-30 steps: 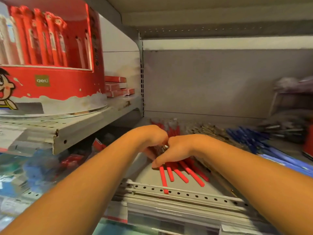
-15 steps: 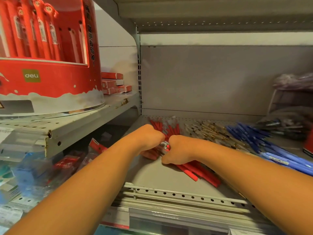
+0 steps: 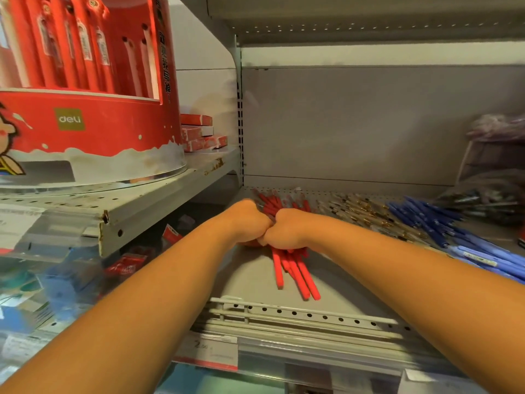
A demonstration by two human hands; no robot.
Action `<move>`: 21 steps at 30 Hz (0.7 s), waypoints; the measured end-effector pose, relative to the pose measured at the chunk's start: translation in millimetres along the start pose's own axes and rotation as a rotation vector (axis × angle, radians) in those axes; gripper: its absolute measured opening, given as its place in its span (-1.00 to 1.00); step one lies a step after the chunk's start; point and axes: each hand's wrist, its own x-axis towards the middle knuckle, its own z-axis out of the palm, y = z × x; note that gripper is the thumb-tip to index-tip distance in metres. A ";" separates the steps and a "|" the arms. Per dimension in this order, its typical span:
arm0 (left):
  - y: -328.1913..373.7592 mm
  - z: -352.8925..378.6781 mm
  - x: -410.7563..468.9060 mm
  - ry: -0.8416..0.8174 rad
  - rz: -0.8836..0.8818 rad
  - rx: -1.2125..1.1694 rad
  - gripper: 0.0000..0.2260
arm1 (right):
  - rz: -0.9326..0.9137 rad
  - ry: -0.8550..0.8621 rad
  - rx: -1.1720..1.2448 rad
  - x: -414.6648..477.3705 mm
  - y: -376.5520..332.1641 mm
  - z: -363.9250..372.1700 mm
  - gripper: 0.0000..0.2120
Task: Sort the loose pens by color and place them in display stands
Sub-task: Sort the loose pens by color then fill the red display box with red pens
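**Both your fists are on the red bundle**

Your left hand (image 3: pixel 250 223) and your right hand (image 3: pixel 287 231) meet knuckle to knuckle over the lower shelf (image 3: pixel 247 282), both with the fingers curled tight. Between them you grip a bundle of red pens (image 3: pixel 295 271). The near ends of those pens fan out from under your right fist and lie on the shelf floor, pointing toward its perforated front rail (image 3: pixel 312 315). The far ends show just past your knuckles, toward the back wall. How many pens you hold cannot be told, since your hands cover the middle of the bundle.

To the right of your hands on the same shelf lies a heap of clear pens (image 3: pixel 366 214) with gold-coloured tips. Beyond that heap the blue pens (image 3: pixel 426 220) are spread out in a loose row that reaches the right edge of view. Behind the blue ones sits a blurred pile of dark pens (image 3: pixel 483 203).

The red display stand (image 3: pixel 93 129) stands on the upper shelf (image 3: pixel 159 200) to your left, well apart from the bundle, with red pens upright in its slots. Just behind it a few small red boxes (image 3: pixel 199 135) are stacked. A price label (image 3: pixel 210 351) hangs on the front edge below your arms
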 end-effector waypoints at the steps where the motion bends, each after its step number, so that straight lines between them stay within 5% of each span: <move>1: 0.4 0.4 -0.6 -0.002 0.025 0.056 -0.75 | -0.002 -0.005 0.059 -3.2 3.3 -3.4 -0.74; 5: -0.6 2.1 -1.3 -0.055 0.157 0.239 -0.88 | -0.115 -0.032 0.128 -31.1 23.6 -17.8 -0.74; 9: -6.1 5.9 2.0 -0.045 0.178 0.399 -0.77 | -0.146 -0.110 0.022 -67.2 51.8 -23.1 -0.25; 11: -7.2 7.9 3.3 -0.034 0.192 0.445 -0.77 | -0.191 -0.185 -0.002 -80.8 61.6 -22.3 -0.16; 16: -3.5 15.3 5.0 -0.033 0.210 0.386 -0.56 | -0.296 -0.107 -0.265 -88.3 69.1 -11.6 -0.06; 21: -0.5 18.5 9.1 -0.030 0.185 0.499 -0.59 | -0.330 -0.070 -0.285 -71.1 66.7 -1.8 -0.14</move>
